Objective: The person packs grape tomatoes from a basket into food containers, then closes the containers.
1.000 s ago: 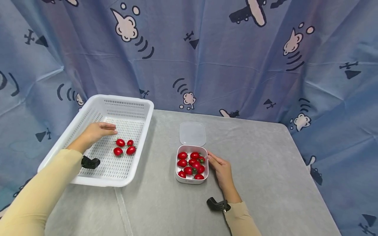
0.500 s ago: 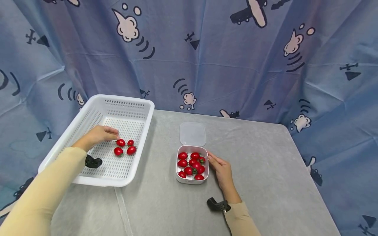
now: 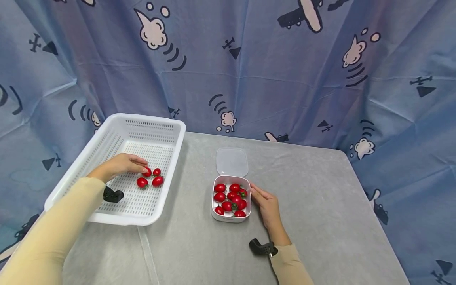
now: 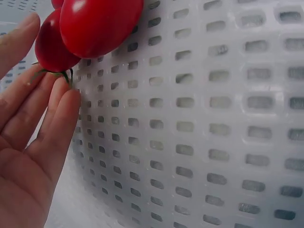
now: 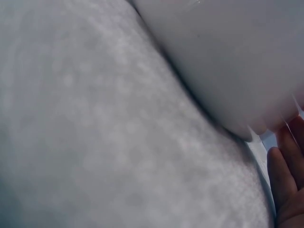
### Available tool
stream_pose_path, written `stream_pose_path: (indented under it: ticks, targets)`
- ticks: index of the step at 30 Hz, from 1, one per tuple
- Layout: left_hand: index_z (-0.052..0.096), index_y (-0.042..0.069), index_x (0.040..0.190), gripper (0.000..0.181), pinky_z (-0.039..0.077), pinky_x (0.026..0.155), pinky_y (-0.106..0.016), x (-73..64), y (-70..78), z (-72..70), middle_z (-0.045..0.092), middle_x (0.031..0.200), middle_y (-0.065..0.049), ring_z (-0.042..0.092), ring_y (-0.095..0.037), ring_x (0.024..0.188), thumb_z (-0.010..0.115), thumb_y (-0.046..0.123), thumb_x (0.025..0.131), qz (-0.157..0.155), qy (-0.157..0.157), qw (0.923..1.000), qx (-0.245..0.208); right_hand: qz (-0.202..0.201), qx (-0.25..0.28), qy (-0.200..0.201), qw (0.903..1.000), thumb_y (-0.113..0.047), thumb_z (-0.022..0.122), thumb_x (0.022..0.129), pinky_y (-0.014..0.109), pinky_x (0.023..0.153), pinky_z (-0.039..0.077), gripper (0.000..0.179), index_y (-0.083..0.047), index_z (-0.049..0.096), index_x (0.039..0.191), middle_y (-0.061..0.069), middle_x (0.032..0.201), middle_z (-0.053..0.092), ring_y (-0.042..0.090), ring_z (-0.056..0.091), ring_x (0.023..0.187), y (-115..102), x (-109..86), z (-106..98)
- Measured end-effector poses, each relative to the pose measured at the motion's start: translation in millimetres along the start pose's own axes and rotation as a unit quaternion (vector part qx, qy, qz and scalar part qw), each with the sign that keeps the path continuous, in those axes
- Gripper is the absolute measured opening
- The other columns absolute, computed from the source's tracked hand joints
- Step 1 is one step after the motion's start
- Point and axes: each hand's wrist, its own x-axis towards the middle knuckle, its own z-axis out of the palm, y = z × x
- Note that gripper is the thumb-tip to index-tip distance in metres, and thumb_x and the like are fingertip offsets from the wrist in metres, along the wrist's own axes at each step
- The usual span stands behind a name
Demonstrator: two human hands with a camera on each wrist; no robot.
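Note:
Inside the white perforated basket (image 3: pixel 180 144), my left hand (image 3: pixel 122 164) reaches over a small group of red cherry tomatoes (image 3: pixel 157 181). Its fingertips overlap the upper-left cherry tomato (image 3: pixel 147 172) in the head view. Seen from the left wrist, thumb and straight fingers (image 4: pixel 64 111) lie on either side of that tomato (image 4: pixel 50 45), close to its green stem. A small white box (image 3: pixel 228 219) holding several cherry tomatoes (image 3: pixel 227 206) stands mid-table. My right hand (image 3: pixel 268 204) rests against the box's right side, its fingers (image 5: pixel 281 175) extended along the wall (image 5: pixel 228 61).
A translucent square lid (image 3: pixel 232 161) lies flat just behind the box. The grey table (image 3: pixel 320 209) ends at a blue patterned curtain (image 3: pixel 203 59) at the back. High basket walls surround the left hand, and a black device (image 3: pixel 113 195) sits on that wrist.
My left hand has moved down and to the right, from above the basket floor onto the upper-left cherry tomato. The right hand and box have stayed put.

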Motion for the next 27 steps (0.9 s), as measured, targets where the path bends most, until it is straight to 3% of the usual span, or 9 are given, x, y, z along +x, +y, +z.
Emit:
stream_pose_path:
  ticks: [4, 9, 14, 22, 27]
  targets:
    - [0.057, -0.001, 0.136, 0.06, 0.044, 0.096, -0.032, -0.5, 0.4, 0.6, 0.062, 0.135, -0.018, 0.06, -0.005, 0.099, 0.076, 0.029, 0.087, 0.009, -0.006, 0.9999, 0.011, -0.003, -0.005, 0.001, 1.0, -0.01, 0.07, 0.092, 0.017, 0.09, 0.054, 0.037, 0.008, 0.065, 0.124, -0.006, 0.111, 0.074, -0.003, 0.067, 0.103, 0, 1.2, 0]
    - [0.058, -0.001, 0.134, 0.058, 0.043, 0.103, -0.042, -0.1, 0.6, 2.4, 0.061, 0.136, -0.021, 0.06, -0.02, 0.111, 0.076, 0.028, 0.087, 0.013, 0.005, 0.9996, 0.025, -0.002, -0.013, 0.0, 0.9999, -0.012, 0.07, 0.092, 0.017, 0.09, 0.054, 0.038, 0.008, 0.065, 0.124, 0.005, 0.119, 0.072, -0.003, 0.067, 0.104, 0, 1.8, 0]
    - [0.06, 0.002, 0.132, 0.059, 0.04, 0.106, -0.049, 2.7, 3.4, 5.7, 0.06, 0.136, -0.021, 0.053, -0.031, 0.123, 0.077, 0.034, 0.086, 0.013, 0.008, 0.9993, 0.034, -0.001, -0.015, 0.003, 0.9999, -0.012, 0.07, 0.092, 0.017, 0.09, 0.054, 0.037, 0.007, 0.065, 0.124, 0.002, 0.117, 0.072, -0.004, 0.067, 0.104, 1, 1.5, 0]
    - [0.064, 0.003, 0.129, 0.056, 0.042, 0.1, -0.04, 7.3, 9.5, 12.8, 0.066, 0.129, -0.017, 0.058, -0.024, 0.113, 0.079, 0.033, 0.084, 0.02, -0.014, 0.9992, 0.033, -0.006, -0.016, 0.003, 0.9999, -0.011, 0.07, 0.092, 0.016, 0.089, 0.054, 0.037, 0.009, 0.064, 0.123, -0.013, 0.107, 0.074, -0.004, 0.067, 0.104, 1, 1.7, -1]
    - [0.067, 0.004, 0.125, 0.053, 0.043, 0.096, -0.036, 7.3, 11.1, 14.3, 0.071, 0.121, -0.012, 0.06, -0.018, 0.105, 0.08, 0.034, 0.083, 0.006, -0.017, 0.9992, 0.036, -0.001, -0.013, 0.002, 0.9999, -0.013, 0.07, 0.092, 0.016, 0.088, 0.055, 0.038, 0.008, 0.064, 0.124, -0.007, 0.111, 0.074, -0.004, 0.067, 0.103, 2, 2.4, -2]
